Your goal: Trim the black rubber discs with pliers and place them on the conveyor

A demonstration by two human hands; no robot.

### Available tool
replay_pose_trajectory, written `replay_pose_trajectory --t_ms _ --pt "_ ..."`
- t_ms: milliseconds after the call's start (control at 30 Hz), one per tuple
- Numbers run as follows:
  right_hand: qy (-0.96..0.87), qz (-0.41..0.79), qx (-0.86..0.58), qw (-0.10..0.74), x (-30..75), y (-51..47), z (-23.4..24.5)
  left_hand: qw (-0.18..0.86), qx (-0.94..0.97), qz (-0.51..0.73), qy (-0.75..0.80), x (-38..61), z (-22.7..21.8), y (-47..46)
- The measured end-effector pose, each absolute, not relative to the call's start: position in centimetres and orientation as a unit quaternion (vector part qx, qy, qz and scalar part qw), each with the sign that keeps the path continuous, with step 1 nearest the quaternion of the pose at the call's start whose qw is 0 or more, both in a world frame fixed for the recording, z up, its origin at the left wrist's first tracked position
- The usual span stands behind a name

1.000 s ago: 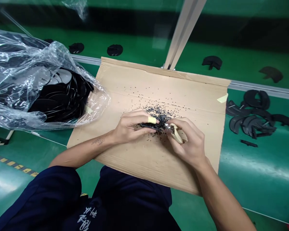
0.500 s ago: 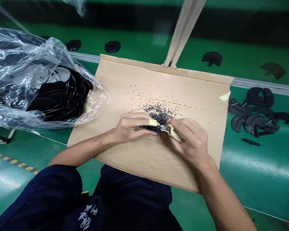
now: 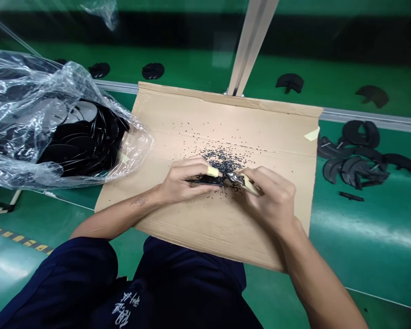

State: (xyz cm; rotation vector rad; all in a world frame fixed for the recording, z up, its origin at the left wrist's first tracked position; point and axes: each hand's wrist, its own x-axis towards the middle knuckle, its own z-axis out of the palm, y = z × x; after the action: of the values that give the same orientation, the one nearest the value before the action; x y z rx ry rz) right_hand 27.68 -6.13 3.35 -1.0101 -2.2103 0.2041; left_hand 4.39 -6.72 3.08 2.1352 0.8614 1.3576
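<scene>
Head view shows the left hand [image 3: 185, 180] with its fingers clamped on a slim black part [image 3: 205, 181]. The part lies in the gap between the index finger and the thumb, with its right end about level with the fingertips; yellow tape [image 3: 213, 171] wraps the index finger. Facing it, the right hand [image 3: 274, 194] has its fingers closed around the pale handles of a pliers-like tool [image 3: 250, 186], whose metal head points left toward the part's right end. Whether tool and part touch, I cannot tell.

Just beyond the fingertips, small black bits [image 3: 222, 157] lie heaped and scattered on a cardboard sheet [image 3: 208, 228], which covers part of the green table [image 3: 366, 260]. Left of the sheet, a clear plastic bag [image 3: 139, 148] holds many black pieces [image 3: 68, 141], overlapping its edge. To the right, curved black parts [image 3: 356, 169] lie in a loose cluster, with a small straight piece [image 3: 351, 196] just beside them.
</scene>
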Motion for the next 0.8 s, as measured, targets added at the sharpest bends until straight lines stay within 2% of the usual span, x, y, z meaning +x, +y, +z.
replay_pose_trajectory --t_ms 167,300,367,500,600,667,800 --pt "-0.868 0.006 -0.404 0.289 27.6 -5.8 3.0 0.190 0.808 0.457 0.319 4.5 3.0 -6.6" --pt "-0.865 0.045 -0.409 0.286 27.7 -5.8 2.8 0.135 0.798 0.470 0.352 4.4 2.8 -6.3" --pt "-0.846 0.108 -0.422 0.307 27.7 -5.8 2.8 0.162 0.764 0.496 0.380 4.3 2.8 -6.2" --pt "-0.786 0.268 -0.421 0.364 27.2 -5.9 3.2 0.300 0.676 0.542 0.400 4.6 2.8 -6.7" --pt "-0.762 0.320 -0.407 0.390 26.8 -6.1 3.5 0.345 0.675 0.536 0.371 4.9 2.6 -7.0" --pt "-0.774 0.294 -0.393 0.400 26.8 -6.2 3.6 0.309 0.717 0.515 0.355 4.9 2.5 -6.8" --pt "-0.845 0.134 -0.357 0.374 27.1 -6.3 3.7 0.124 0.820 0.436 0.348 4.3 2.1 -6.3"
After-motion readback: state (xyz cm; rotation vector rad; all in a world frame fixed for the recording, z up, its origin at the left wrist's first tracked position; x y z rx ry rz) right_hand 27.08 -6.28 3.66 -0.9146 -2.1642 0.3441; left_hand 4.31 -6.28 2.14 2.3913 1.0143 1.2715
